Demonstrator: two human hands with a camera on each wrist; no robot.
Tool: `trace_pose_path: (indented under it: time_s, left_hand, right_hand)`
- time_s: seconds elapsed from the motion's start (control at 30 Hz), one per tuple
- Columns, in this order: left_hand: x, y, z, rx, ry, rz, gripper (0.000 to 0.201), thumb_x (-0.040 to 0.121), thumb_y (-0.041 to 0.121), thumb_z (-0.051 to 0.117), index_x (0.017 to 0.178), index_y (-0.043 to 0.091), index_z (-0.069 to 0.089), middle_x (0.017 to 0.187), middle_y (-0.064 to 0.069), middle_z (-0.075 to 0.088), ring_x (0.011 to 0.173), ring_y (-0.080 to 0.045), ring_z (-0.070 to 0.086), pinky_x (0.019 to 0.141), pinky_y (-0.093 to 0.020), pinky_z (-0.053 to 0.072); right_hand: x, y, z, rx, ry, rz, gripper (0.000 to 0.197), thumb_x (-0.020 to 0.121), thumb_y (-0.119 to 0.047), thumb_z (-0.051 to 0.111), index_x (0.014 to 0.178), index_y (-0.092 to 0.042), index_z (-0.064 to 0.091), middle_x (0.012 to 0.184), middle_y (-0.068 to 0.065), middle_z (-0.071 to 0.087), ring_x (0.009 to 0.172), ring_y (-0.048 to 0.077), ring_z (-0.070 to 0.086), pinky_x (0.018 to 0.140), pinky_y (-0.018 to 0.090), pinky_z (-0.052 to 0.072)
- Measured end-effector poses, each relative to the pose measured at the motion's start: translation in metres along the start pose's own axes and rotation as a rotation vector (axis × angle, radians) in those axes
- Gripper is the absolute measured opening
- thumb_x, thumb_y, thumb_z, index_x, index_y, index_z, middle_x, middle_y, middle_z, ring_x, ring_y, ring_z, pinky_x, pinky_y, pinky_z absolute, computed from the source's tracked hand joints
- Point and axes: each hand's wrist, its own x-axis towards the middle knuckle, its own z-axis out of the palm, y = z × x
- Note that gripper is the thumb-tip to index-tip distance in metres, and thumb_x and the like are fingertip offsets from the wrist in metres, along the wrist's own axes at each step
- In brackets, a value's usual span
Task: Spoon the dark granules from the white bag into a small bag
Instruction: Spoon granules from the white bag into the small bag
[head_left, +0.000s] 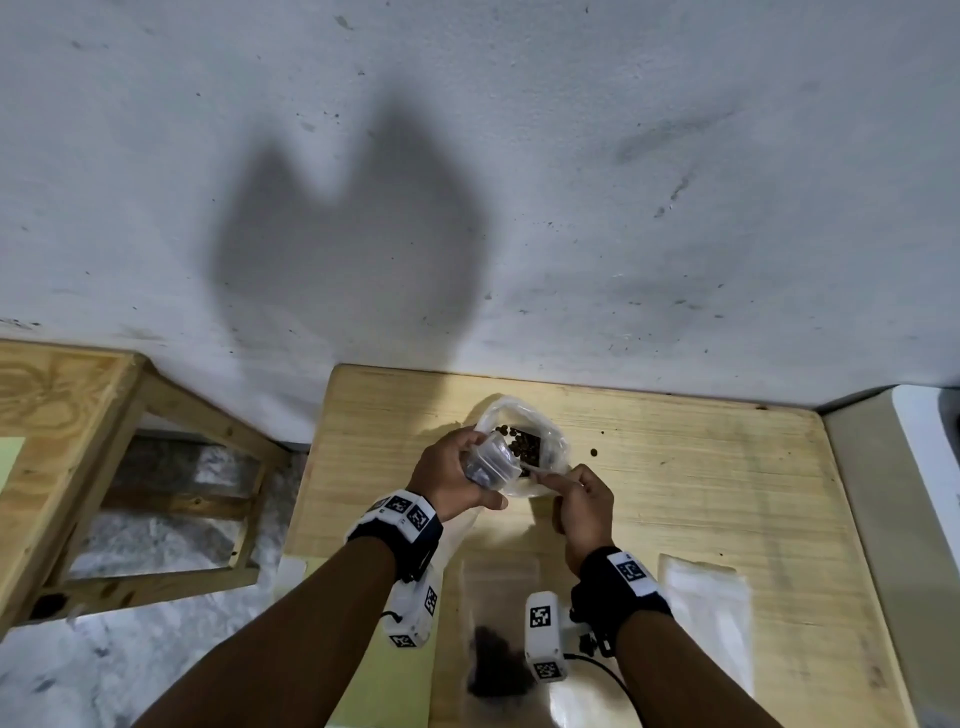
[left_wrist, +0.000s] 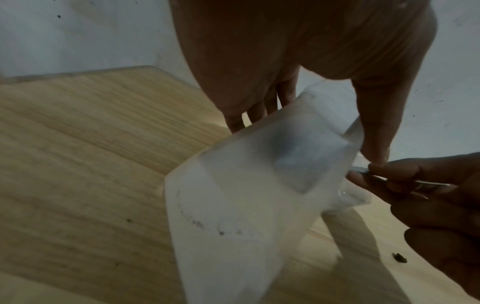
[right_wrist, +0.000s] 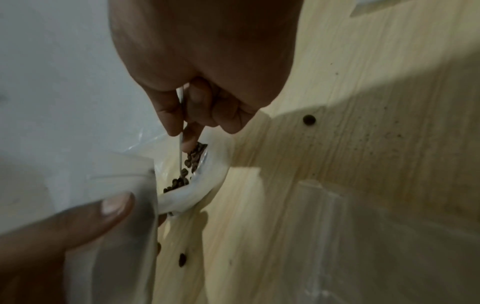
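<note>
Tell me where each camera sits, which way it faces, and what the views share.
Head: high, looking down at the table; both forearms, left hand, right hand.
Left wrist: along the left hand holding the small bag.
Right wrist: along the right hand pinching the spoon over the white bag.
Shared: both hands, small bag.

The head view was evenly lit but soft, its edges bowed by the wide lens; a large shadow (head_left: 348, 234) fell on the wall (head_left: 675, 156). Both wrist views were dim, grainy and blurred, with hard shadows across the table (right_wrist: 363, 102).
</note>
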Motion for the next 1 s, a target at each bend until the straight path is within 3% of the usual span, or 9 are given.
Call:
trace_pose_path:
  time_s: [0.13,0.27,0.37,0.47,0.6,0.73,0.83,0.9,1.0]
  left_hand:
    - [0.0,0.0,-0.001,0.009,-0.004,0.016,0.102,0.039,0.026,0.099,0.131,0.023,0.056,0.124,0.006,0.062,0.108,-0.014,0.062,0.093,-0.034,0.054]
    - [-0.003,0.002,-0.002,0.032,-0.001,0.048,0.102,0.041,0.024,0.099,0.133,0.02,0.055,0.128,0.005,0.057,0.113,-0.015,0.058,0.097,-0.034,0.052]
    - [-0.007,0.002,-0.002,0.069,0.03,0.088,0.1,0.042,0.024,0.099,0.132,0.019,0.054,0.131,0.005,0.047,0.118,-0.015,0.053,0.102,-0.034,0.048]
    - [-0.013,0.0,-0.002,0.095,0.067,0.091,0.101,0.044,0.026,0.099,0.134,0.019,0.052,0.127,0.006,0.04,0.116,-0.014,0.053,0.101,-0.031,0.049]
    - [-0.025,-0.004,0.002,0.131,0.076,0.109,0.101,0.045,0.029,0.098,0.135,0.02,0.052,0.124,0.006,0.043,0.111,-0.015,0.055,0.096,-0.029,0.051]
    - [-0.036,-0.007,0.008,0.116,0.054,0.123,0.1,0.046,0.026,0.097,0.133,0.027,0.048,0.123,0.004,0.047,0.107,-0.017,0.056,0.09,-0.035,0.054]
    - [-0.041,-0.008,0.013,0.122,0.051,0.132,0.088,0.048,0.026,0.097,0.124,0.026,0.054,0.118,0.004,0.048,0.107,-0.017,0.056,0.09,-0.033,0.053]
    - [-0.041,-0.009,0.017,0.125,0.049,0.135,0.085,0.048,0.027,0.097,0.123,0.024,0.057,0.119,0.004,0.049,0.109,-0.016,0.055,0.092,-0.032,0.052]
    - [-0.041,-0.009,0.02,0.126,0.048,0.126,0.086,0.048,0.029,0.097,0.124,0.023,0.057,0.117,0.004,0.05,0.106,-0.016,0.056,0.09,-0.03,0.051]
  right_hand:
    - [0.001,-0.006,-0.014,0.081,0.037,0.042,0.049,0.079,0.001,0.069,0.055,-0.021,0.032,0.053,0.002,0.026,0.046,0.014,0.02,0.042,0.021,0.016]
    - [0.001,-0.017,-0.029,0.117,0.051,0.034,0.047,0.078,0.001,0.069,0.055,-0.023,0.035,0.062,0.007,0.039,0.047,0.014,0.019,0.044,0.024,0.014]
    - [-0.002,-0.03,-0.04,0.129,0.055,0.007,0.049,0.079,0.004,0.066,0.054,-0.022,0.034,0.056,0.002,0.034,0.048,0.014,0.018,0.047,0.027,0.012]
    - [-0.01,-0.043,-0.05,0.122,0.029,-0.059,0.047,0.082,0.004,0.063,0.054,-0.02,0.035,0.062,0.013,0.05,0.044,0.015,0.019,0.046,0.026,0.014]
    - [-0.024,-0.056,-0.064,0.114,-0.049,-0.127,0.042,0.083,0.006,0.062,0.06,-0.015,0.034,0.066,0.018,0.066,0.042,0.015,0.02,0.045,0.026,0.015]
    - [-0.038,-0.06,-0.073,0.076,-0.142,-0.174,0.04,0.085,0.009,0.06,0.062,-0.011,0.035,0.045,-0.002,0.052,0.039,0.012,0.019,0.045,0.024,0.015]
    - [-0.045,-0.056,-0.076,0.029,-0.171,-0.22,0.039,0.085,0.012,0.061,0.064,-0.009,0.035,0.042,-0.005,0.046,0.039,0.012,0.02,0.044,0.023,0.016]
    - [-0.045,-0.05,-0.077,-0.004,-0.161,-0.253,0.04,0.084,0.012,0.063,0.062,-0.008,0.037,0.046,0.006,0.048,0.039,0.013,0.023,0.044,0.023,0.019]
    - [-0.045,-0.043,-0.076,-0.072,-0.159,-0.278,0.041,0.082,0.009,0.068,0.06,-0.011,0.039,0.065,0.039,0.051,0.042,0.014,0.026,0.043,0.022,0.023]
